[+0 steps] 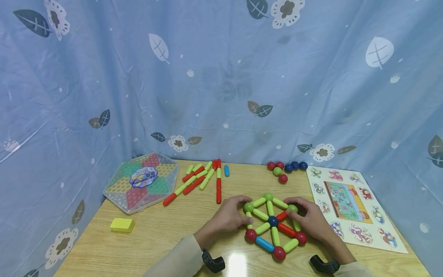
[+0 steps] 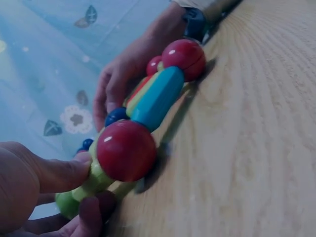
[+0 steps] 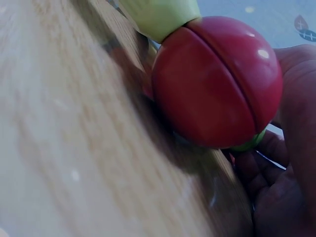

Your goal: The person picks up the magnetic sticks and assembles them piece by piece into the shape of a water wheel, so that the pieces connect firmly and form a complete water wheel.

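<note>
A six-sided wheel of magnetic rods and balls (image 1: 265, 244) lies at the front of the table, with a dark blue ball (image 1: 273, 221) at its hub. Green balls (image 1: 268, 197) form its far corners and red balls (image 1: 278, 253) its near ones. My left hand (image 1: 231, 214) grips its left side, the thumb (image 2: 64, 174) against a green rod with fingers underneath. On the far right corner, my right hand (image 1: 309, 218) holds the wheel around a green ball (image 1: 292, 208). A red ball (image 3: 212, 84) hides much of the right hand's grip in the right wrist view.
Loose red and green rods (image 1: 194, 181) and one blue rod (image 1: 226, 171) lie behind the wheel. Several balls (image 1: 283, 179) sit at the back. A hexagonal game board (image 1: 115, 198) and yellow block (image 1: 122, 225) are left; a picture puzzle board (image 1: 346, 177) is right.
</note>
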Demonstrator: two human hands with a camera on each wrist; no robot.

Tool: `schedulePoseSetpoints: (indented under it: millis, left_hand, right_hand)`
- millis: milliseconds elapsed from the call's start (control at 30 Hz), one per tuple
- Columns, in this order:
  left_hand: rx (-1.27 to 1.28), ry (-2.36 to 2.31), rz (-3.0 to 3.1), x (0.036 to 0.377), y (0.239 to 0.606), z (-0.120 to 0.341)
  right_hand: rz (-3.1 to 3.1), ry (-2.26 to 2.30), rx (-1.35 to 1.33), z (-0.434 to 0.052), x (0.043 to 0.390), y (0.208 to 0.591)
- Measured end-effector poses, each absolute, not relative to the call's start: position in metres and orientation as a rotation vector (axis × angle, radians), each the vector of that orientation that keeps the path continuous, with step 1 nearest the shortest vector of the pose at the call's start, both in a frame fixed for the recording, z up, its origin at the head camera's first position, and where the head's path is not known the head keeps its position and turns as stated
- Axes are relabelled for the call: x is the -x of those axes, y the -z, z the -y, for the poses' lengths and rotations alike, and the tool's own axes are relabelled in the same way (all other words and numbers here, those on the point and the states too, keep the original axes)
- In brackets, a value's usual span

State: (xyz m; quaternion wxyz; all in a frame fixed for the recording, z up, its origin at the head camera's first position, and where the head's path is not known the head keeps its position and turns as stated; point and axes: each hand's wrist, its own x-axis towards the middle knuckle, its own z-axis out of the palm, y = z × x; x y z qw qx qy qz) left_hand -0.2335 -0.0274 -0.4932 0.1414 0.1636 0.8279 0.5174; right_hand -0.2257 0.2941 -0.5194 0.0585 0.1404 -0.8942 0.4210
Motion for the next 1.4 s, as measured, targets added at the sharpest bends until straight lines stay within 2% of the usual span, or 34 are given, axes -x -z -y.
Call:
schedulePoseSetpoints:
  millis: [400, 933, 1400]
  left_hand:
    - [-0.48, -1.415, -2.489, 0.232, 0.494, 0.028]
    - [-0.47, -1.565, -2.603, 0.239, 0.506, 0.042]
    - [-0.516, -1.561, -2.464, 0.245, 0.508, 0.047]
  right_hand:
    - [2.722, -1.276, -0.431, -0.293, 0.228, 0.523]
    - [2.729, -1.288, -0.483, -0.292, 0.23, 0.524]
    - [2.691, -1.326, -0.508, -0.296, 0.226, 0.526]
